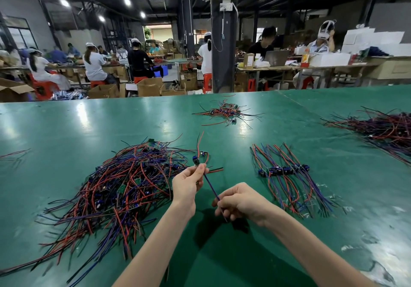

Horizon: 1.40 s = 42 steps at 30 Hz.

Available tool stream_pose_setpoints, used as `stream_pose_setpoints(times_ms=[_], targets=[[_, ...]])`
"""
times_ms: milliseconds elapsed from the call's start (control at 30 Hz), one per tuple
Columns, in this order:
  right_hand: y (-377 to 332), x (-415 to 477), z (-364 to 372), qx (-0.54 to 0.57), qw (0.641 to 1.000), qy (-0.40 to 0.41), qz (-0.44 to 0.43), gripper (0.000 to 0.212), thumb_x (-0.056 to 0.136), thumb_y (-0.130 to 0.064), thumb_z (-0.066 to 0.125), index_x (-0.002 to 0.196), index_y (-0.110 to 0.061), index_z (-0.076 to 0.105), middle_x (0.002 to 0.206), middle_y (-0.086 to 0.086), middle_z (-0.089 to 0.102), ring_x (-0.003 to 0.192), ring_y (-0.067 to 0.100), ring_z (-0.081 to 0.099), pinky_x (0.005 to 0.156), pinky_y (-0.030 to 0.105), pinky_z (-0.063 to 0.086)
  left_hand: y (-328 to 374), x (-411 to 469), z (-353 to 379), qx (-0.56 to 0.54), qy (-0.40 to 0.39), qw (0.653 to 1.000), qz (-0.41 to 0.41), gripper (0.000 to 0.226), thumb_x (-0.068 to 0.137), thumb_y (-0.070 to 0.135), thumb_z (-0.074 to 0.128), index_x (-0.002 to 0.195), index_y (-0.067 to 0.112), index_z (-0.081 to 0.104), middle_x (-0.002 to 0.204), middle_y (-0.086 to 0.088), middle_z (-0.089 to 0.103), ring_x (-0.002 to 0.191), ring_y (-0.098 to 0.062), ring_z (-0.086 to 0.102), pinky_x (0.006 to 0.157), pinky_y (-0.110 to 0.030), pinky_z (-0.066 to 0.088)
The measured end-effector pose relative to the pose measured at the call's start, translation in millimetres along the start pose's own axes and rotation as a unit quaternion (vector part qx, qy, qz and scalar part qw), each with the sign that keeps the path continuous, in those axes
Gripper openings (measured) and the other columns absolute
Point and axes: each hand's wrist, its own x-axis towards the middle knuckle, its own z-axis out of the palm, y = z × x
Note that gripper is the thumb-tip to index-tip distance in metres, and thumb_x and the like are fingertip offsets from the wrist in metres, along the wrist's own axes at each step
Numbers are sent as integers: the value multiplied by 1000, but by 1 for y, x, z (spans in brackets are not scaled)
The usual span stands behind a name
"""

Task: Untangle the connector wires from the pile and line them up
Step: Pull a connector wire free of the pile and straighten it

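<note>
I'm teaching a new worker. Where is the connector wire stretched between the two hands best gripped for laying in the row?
I'd pinch the connector wire just below its blue connector, coming from the left as the left hand does, with the right hand on the tail. That connector stops slip, and the row lines up by connectors.
</note>
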Motion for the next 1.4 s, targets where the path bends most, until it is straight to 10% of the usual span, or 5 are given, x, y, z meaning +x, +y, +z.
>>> stream_pose_setpoints(times_ms=[1400], targets=[[9, 16, -9, -63, 998, -1, 10, 18, 84, 4, 45, 87, 2, 62, 60, 8, 69, 27, 6, 30, 32, 10, 19, 10, 5, -3, 7, 13, 999, 44, 12, 89, 6, 62, 79, 9, 66, 61, 8, 68, 52, -2, 48, 56, -15, 40]])
